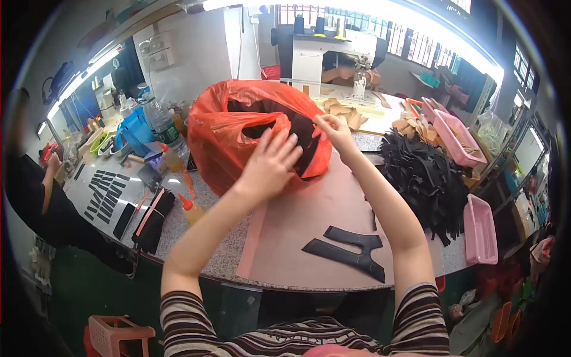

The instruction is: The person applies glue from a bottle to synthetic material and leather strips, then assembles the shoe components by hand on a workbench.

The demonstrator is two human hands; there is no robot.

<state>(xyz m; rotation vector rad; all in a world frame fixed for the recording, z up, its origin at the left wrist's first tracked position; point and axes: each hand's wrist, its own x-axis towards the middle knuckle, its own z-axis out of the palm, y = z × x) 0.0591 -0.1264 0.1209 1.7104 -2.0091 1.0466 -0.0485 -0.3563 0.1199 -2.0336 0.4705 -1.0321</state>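
A large red plastic bag (pixel 217 128) stands on the table with dark pieces (pixel 306 140) showing through its opening. My left hand (pixel 272 163) lies on the bag's front near a handle hole, its fingers spread. At the right rim of the opening, my right hand (pixel 336 132) pinches the bag's edge between thumb and fingers. Two flat black cut pieces (pixel 351 250), apparently leather or similar sheet, lie on the pinkish mat (pixel 291 238) below my hands. What the bag holds deeper down is hidden.
A heap of black strips (pixel 422 184) hangs over the table's right side, by pink baskets (pixel 480 229). Behind stands a sewing machine (pixel 309 62), with another person's hands beyond. Glue bottles (pixel 191 209) stand left of the bag. A person in dark clothes (pixel 35 196) is at far left.
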